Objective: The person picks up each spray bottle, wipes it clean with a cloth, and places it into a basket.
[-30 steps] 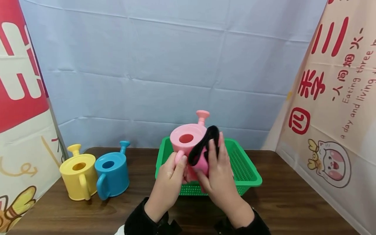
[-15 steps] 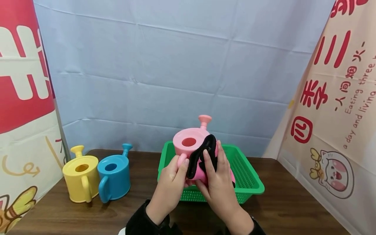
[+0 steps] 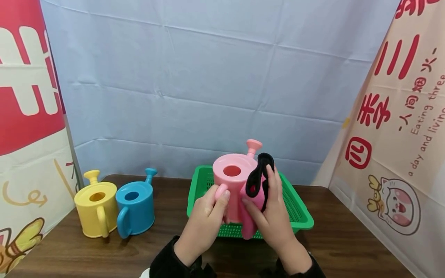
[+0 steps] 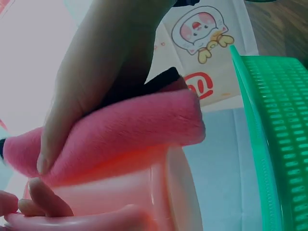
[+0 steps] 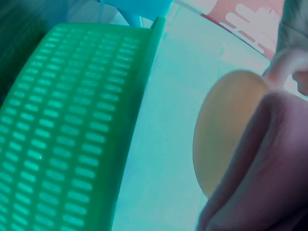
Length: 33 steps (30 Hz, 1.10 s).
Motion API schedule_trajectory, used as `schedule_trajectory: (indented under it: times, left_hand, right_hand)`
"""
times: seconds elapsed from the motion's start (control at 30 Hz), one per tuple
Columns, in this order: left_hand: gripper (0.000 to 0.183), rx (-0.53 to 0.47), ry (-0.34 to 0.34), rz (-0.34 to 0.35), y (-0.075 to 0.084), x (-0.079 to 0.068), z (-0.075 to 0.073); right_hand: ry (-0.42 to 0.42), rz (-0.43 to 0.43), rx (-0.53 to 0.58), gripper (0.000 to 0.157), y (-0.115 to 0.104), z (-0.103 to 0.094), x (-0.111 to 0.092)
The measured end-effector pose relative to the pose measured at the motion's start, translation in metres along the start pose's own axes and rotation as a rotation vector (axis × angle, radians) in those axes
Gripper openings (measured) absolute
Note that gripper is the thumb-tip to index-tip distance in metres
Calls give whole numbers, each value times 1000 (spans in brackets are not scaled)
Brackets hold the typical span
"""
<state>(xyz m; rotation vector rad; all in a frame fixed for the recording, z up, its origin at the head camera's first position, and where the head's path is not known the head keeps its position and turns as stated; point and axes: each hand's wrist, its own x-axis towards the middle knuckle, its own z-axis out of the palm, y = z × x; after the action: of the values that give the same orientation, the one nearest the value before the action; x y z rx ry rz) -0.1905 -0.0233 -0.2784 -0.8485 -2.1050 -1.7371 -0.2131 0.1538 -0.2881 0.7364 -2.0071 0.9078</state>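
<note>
Left hand [image 3: 203, 220] grips a pink watering can [image 3: 235, 184], right hand [image 3: 276, 222] a cloth [image 3: 258, 198], near a green basket [image 3: 301, 224].

Both arms reach forward, converging; wrists [image 3: 185, 249] bare beyond dark sleeves [image 3: 170, 259]. Left hand [image 3: 206, 219]: fingers curled in a grip, thumb [image 3: 222, 200] uppermost, pointing forward. Right hand [image 3: 272, 216]: fingers [image 3: 274, 183] forward, slightly bent, thumb opposing in a pinch. Hands near each other, apart.

One yellow watering can [image 3: 89, 214], one blue watering can [image 3: 140, 212], one pink watering can [image 3: 233, 195]: three altogether. One green basket [image 3: 295, 204], one pink-and-black cloth [image 3: 256, 198], one table [image 3: 170, 210], two hands [image 3: 203, 222].
</note>
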Motion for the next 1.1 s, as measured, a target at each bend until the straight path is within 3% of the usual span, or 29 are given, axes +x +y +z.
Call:
schedule_trajectory:
  times: [0.07,0.23,0.4,0.6,0.7,0.9,1.0,1.1]
  left_hand:
    - [28,0,-10,2,1,0,0]
    - [27,4,-14,15,3,-2,0]
    - [24,10,37,37,4,-3,3]
    - [22,-45,88,55,2,-1,2]
    - [21,-74,106,59,1,0,0]
    - [20,-69,146,105,-2,3,-4]
    - [19,-37,159,111,-4,3,-6]
    - [19,-11,164,115,-5,3,-5]
  right_hand:
    - [-13,51,96,88,2,-3,3]
    - [-11,81,337,68,10,-6,7]
    - [1,108,341,61,11,-5,5]
    - [-12,101,231,79,3,-4,6]
    - [-15,59,108,81,-2,-1,5]
    - [61,-197,-156,66,-6,18,0]
    - [102,-316,-237,57,-7,26,-2]
    - [121,-380,-283,52,-8,27,-4]
